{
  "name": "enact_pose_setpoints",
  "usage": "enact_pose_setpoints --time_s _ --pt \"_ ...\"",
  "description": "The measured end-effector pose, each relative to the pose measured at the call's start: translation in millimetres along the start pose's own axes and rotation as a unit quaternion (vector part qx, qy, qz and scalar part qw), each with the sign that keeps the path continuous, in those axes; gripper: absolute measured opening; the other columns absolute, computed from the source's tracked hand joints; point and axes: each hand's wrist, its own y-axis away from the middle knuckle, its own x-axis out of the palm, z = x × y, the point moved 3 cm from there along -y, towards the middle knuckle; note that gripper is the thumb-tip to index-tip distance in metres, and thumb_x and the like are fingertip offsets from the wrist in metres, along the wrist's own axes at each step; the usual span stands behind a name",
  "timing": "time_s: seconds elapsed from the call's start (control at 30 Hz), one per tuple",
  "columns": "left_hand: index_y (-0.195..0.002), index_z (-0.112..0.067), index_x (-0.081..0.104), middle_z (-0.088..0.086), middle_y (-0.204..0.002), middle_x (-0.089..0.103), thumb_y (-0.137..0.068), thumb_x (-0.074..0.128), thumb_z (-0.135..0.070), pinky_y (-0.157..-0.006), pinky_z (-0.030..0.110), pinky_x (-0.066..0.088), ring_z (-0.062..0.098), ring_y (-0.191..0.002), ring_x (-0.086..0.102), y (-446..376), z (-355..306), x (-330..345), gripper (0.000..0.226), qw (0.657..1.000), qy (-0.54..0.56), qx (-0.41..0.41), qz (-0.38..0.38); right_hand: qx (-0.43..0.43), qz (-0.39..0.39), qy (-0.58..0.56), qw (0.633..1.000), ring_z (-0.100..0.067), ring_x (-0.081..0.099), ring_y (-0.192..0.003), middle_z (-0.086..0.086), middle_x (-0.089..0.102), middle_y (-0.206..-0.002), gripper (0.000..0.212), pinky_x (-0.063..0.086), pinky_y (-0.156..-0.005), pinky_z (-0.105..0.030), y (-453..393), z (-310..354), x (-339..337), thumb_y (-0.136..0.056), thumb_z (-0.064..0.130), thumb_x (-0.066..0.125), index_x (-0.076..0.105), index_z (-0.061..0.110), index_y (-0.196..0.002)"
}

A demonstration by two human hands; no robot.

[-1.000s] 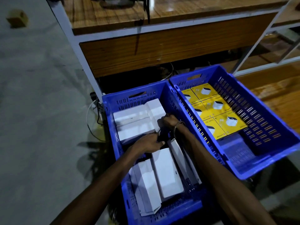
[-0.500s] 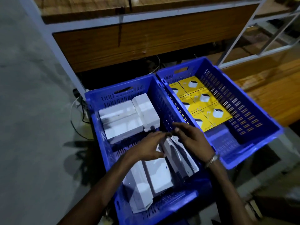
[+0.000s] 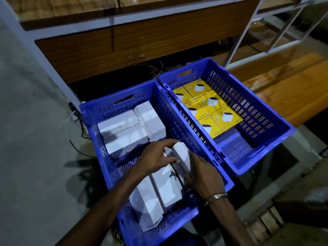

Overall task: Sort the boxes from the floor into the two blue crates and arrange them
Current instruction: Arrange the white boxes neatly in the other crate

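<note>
Two blue crates stand side by side on the floor. The left crate (image 3: 92, 110) holds white boxes: a group (image 3: 124, 132) at its far end and two more (image 3: 156, 192) near me. Between them a white box (image 3: 182, 155) stands on edge. My left hand (image 3: 156, 157) grips its far left side, fingers curled over the top. My right hand (image 3: 204, 176) holds its right side. The right crate (image 3: 276, 121) holds several yellow boxes (image 3: 209, 107) laid flat in rows at its far end.
A wooden workbench with a white metal frame (image 3: 58, 75) rises just behind the crates. Cables (image 3: 76, 125) lie on the grey floor left of the left crate. A wooden surface (image 3: 287, 86) runs to the right. Small items (image 3: 266, 221) lie at the lower right.
Both hands have come down from above the crate onto the upright white box and taken hold of it. The camera has moved closer and slightly left.
</note>
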Motion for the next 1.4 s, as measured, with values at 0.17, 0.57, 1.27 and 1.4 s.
enact_pose_setpoints --time_s 0.17,0.57,1.27,1.4 --pt "-0.135 -0.036 0.065 -0.014 -0.13 0.07 -0.092 0.078 -0.031 -0.107 0.041 0.052 0.007 -0.125 0.062 4.9 -17.7 -13.4 0.045 0.979 0.203 -0.017 -0.012 0.003 -0.062 -0.161 0.985 -0.012 0.071 -0.094 0.011 0.076 -0.106 0.069 0.057 -0.075 -0.034 0.0 1.9 -37.0 -0.064 0.059 0.057 0.058 0.035 -0.129" --pt "-0.126 -0.019 0.072 0.004 -0.119 0.077 -0.087 0.081 -0.009 -0.097 0.044 0.059 0.025 -0.111 0.071 13.8 -19.8 -45.5 0.041 0.919 0.374 -0.084 -0.094 -0.034 0.15 -0.557 0.816 -0.027 0.066 -0.123 -0.005 0.069 -0.133 0.065 0.055 -0.1 -0.043 -33.1 32.1 -28.0 -0.089 -0.011 0.059 0.056 0.022 -0.145" --pt "-0.124 -0.024 0.059 -0.004 -0.122 0.067 -0.091 0.073 -0.053 -0.089 0.035 0.056 0.014 -0.108 0.065 56.7 34.8 -39.6 0.046 0.859 0.33 -0.313 -0.236 0.09 0.073 -0.548 0.828 -0.014 0.07 -0.076 -0.007 0.072 -0.106 0.062 0.053 -0.053 -0.019 -72.6 23.8 -6.6 -0.074 0.011 0.089 0.063 0.019 -0.13" --pt "-0.136 -0.023 0.048 -0.007 -0.11 0.065 -0.1 0.066 -0.037 -0.078 0.026 0.051 0.0 -0.091 0.061 57.8 36.7 -45.5 0.043 0.852 0.31 -0.322 -0.272 -0.012 0.073 -0.513 0.855 -0.015 0.073 -0.093 -0.004 0.075 -0.106 0.064 0.062 -0.074 -0.028 -93.3 44.0 -24.7 -0.073 0.003 0.089 0.062 0.016 -0.129"
